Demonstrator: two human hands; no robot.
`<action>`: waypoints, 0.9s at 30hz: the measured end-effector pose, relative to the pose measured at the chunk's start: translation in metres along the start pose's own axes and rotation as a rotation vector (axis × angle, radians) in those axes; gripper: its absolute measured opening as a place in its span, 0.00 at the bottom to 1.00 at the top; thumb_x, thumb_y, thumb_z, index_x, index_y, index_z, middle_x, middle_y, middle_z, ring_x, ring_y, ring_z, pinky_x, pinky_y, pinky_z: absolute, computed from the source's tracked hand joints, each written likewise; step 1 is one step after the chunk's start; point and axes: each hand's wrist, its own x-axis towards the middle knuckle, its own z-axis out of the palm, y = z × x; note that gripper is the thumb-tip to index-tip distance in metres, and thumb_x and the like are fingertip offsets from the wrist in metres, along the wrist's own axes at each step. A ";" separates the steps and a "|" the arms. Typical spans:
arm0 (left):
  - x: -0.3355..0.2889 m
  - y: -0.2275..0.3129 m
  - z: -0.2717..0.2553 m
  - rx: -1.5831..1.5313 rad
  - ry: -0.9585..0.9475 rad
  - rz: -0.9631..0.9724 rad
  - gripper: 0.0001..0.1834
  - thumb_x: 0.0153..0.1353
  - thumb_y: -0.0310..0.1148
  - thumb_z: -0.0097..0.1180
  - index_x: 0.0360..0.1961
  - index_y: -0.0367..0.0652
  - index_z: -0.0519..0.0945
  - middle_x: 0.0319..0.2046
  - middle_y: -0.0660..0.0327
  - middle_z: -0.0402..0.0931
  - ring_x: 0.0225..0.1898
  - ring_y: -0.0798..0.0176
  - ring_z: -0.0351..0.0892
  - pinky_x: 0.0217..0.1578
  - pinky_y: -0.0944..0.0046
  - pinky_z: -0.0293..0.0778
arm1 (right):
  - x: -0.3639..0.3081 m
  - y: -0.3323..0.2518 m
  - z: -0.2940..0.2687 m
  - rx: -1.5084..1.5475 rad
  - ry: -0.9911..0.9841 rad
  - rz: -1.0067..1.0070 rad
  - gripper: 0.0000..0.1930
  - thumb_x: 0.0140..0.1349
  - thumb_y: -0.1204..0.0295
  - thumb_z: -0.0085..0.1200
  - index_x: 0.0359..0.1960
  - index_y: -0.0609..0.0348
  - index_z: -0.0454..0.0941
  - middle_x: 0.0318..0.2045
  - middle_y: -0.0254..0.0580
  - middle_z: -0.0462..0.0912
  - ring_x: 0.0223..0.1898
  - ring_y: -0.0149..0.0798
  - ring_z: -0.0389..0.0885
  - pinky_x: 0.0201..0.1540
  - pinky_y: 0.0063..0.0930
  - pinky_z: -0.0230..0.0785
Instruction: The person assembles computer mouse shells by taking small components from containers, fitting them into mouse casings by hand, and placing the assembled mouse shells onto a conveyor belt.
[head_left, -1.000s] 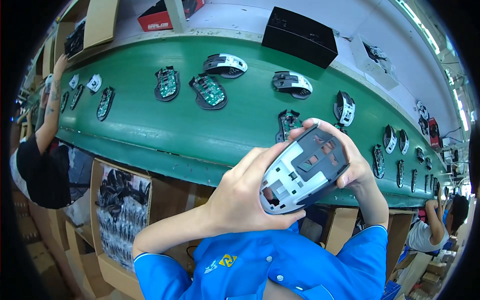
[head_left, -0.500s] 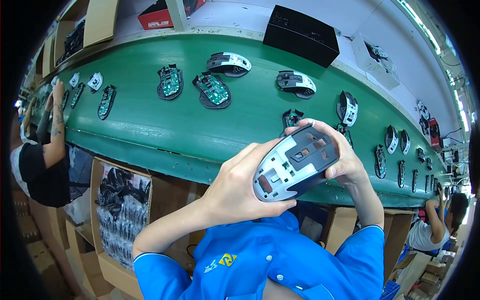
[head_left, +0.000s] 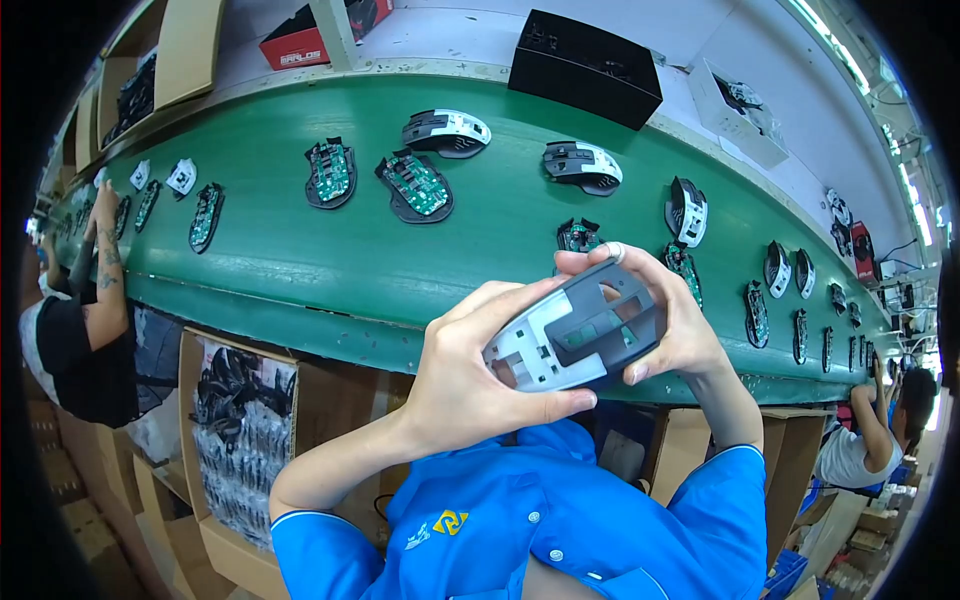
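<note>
Your fingers, bent into two half-curls, have firm hold of a hollow white-and-dark-grey plastic mouse shell [head_left: 575,355], spread just to its width. Your left hand [head_left: 465,360] cups the rounded white end at 8 o'clock, thumb along the near edge; your right hand [head_left: 690,325] clasps the dark grey end at 2 o'clock. So the long axis runs 8 to 2, and neither hand is nearer: both touch it. Past it at 12 o'clock, a green circuit board in a black base [head_left: 578,236] peeks out, partly hidden by your right hand, on the smooth green bench [head_left: 480,250].
</note>
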 end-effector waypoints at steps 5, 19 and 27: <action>0.014 0.002 -0.015 -0.407 -0.170 -0.628 0.38 0.50 0.43 0.67 0.55 0.31 0.65 0.32 0.57 0.75 0.16 0.73 0.75 0.13 0.76 0.72 | 0.007 0.008 0.002 0.080 0.174 0.199 0.44 0.41 0.63 0.68 0.60 0.63 0.60 0.54 0.46 0.70 0.56 0.39 0.69 0.61 0.33 0.58; 0.026 -0.010 -0.048 -0.717 -0.199 -0.695 0.37 0.58 0.44 0.55 0.61 0.34 0.56 0.36 0.53 0.74 0.24 0.65 0.79 0.16 0.71 0.78 | 0.049 0.021 -0.013 0.225 0.129 0.268 0.45 0.42 0.55 0.66 0.61 0.63 0.59 0.53 0.47 0.70 0.55 0.41 0.68 0.61 0.34 0.55; 0.027 -0.034 -0.054 0.023 -0.109 -0.344 0.48 0.38 0.38 0.74 0.58 0.34 0.61 0.51 0.47 0.66 0.54 0.54 0.68 0.54 0.60 0.66 | 0.069 0.007 -0.002 0.263 0.119 0.295 0.38 0.48 0.67 0.66 0.59 0.64 0.61 0.53 0.43 0.71 0.55 0.35 0.69 0.60 0.30 0.58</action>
